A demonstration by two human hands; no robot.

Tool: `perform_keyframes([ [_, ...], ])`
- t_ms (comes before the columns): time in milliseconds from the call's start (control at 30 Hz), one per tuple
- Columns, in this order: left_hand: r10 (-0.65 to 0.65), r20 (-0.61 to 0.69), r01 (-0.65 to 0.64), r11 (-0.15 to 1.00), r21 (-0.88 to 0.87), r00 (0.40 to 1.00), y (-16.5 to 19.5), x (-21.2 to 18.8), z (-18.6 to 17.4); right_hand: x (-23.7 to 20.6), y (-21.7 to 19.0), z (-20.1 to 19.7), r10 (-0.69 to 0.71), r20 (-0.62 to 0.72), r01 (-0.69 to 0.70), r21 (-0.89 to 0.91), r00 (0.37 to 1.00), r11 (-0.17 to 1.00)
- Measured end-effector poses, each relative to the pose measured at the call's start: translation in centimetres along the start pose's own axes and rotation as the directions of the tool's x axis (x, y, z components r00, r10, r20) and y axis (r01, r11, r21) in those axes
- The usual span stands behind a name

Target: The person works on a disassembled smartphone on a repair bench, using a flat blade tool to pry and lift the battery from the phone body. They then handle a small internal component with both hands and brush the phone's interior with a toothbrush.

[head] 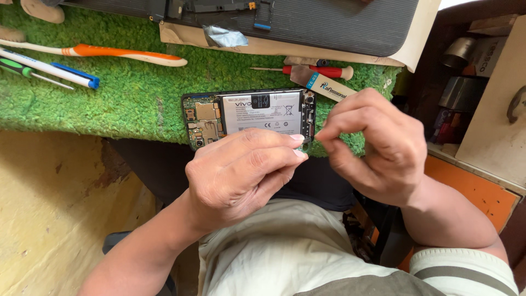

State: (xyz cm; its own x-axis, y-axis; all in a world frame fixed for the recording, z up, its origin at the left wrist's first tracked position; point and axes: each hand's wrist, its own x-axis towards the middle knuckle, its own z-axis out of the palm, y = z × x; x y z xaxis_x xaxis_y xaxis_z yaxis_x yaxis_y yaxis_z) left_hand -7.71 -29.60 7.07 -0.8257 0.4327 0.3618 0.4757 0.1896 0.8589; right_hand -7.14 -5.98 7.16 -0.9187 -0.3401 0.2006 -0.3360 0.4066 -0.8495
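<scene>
1. Our two hands meet at the near edge of one opened phone [249,117]: our left hand [241,172] pinches thumb and fingertips on a tiny part too small to identify, and our right hand [372,145] pinches its fingertips just beside it.
2. We see the phone lying back-open on the green mat [126,98], one battery [262,112] showing.
3. We count one red screwdriver [318,70], one toothbrush [104,53], one pen [52,68] and one green-handled screwdriver [22,70] behind.

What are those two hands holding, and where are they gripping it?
Both the left hand and right hand pinch a tiny part between fingertips, at the opened phone's right end. What the part is cannot be told.
</scene>
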Motion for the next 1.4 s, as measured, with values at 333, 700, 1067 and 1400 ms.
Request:
perform_keyframes([
  [333,0.011,-0.011,-0.012,0.997,-0.072,1.000,1.1,1.0,-0.8,0.7,1.3,0.0,0.138,-0.177,-0.134,0.038,0.974,0.990],
  [700,0.383,0.267,-0.254,0.875,-0.413,0.884,4.2,-1.8,-2.5,0.6,1.3,0.6,0.281,-0.313,-0.230,0.189,0.907,0.954],
  [1067,0.311,0.336,-0.101,0.849,-0.519,0.889,4.7,-1.2,-3.3,0.4,1.6,0.5,0.171,-0.284,-0.150,0.097,0.943,0.984],
  [1400,0.047,-0.115,-0.025,0.982,0.187,0.992,0.4,1.1,-2.6,1.5,1.2,0.1,-0.009,-0.256,-0.048,-0.214,0.967,0.976],
])
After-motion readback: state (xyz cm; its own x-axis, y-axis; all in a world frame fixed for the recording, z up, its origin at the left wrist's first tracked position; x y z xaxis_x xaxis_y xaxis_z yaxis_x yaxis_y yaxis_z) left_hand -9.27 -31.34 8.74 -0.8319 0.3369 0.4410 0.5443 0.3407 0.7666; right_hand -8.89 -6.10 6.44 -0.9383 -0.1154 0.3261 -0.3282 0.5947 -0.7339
